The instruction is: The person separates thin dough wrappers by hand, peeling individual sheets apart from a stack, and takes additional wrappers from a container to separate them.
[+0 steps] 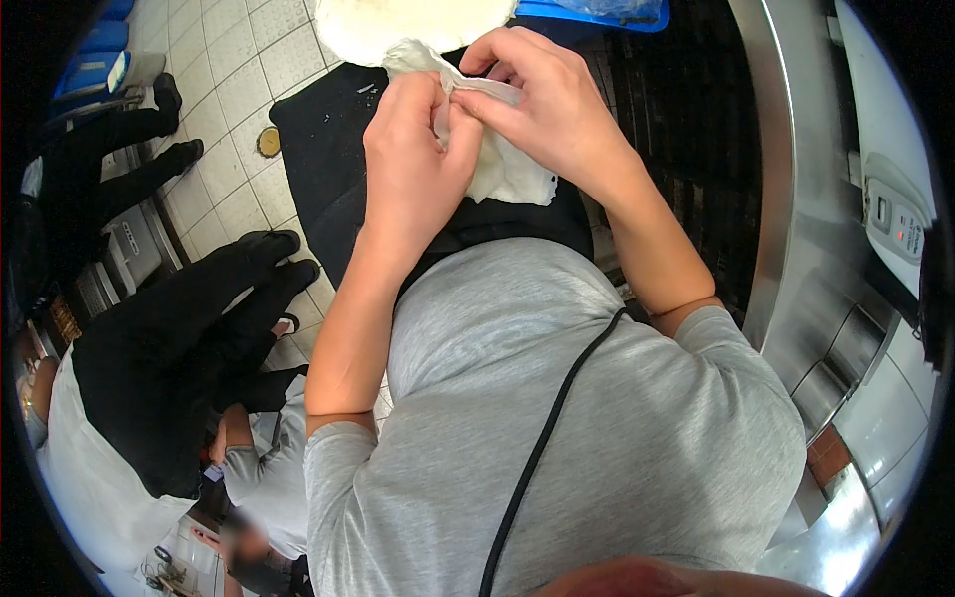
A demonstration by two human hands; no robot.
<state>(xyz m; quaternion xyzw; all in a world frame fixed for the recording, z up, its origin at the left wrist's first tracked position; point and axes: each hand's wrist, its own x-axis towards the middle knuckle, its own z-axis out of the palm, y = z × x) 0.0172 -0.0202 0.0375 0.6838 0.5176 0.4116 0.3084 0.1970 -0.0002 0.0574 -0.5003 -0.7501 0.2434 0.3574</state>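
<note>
Pinching pale sheet [512,171] between left hand [413,144], right hand [549,98].

Floor [231,95]: pale tiles, dark grout. On it: small round yellow-brown item [268,142] left of the black cloth [318,149], plus co-workers' dark shoes [187,155] further left. Black cloth has small white specks [366,89] near its upper edge. Blue tray [647,17] at top of frame, partly cut off, clear plastic [609,7] in it. Can't tell what the tray sits on.
</note>
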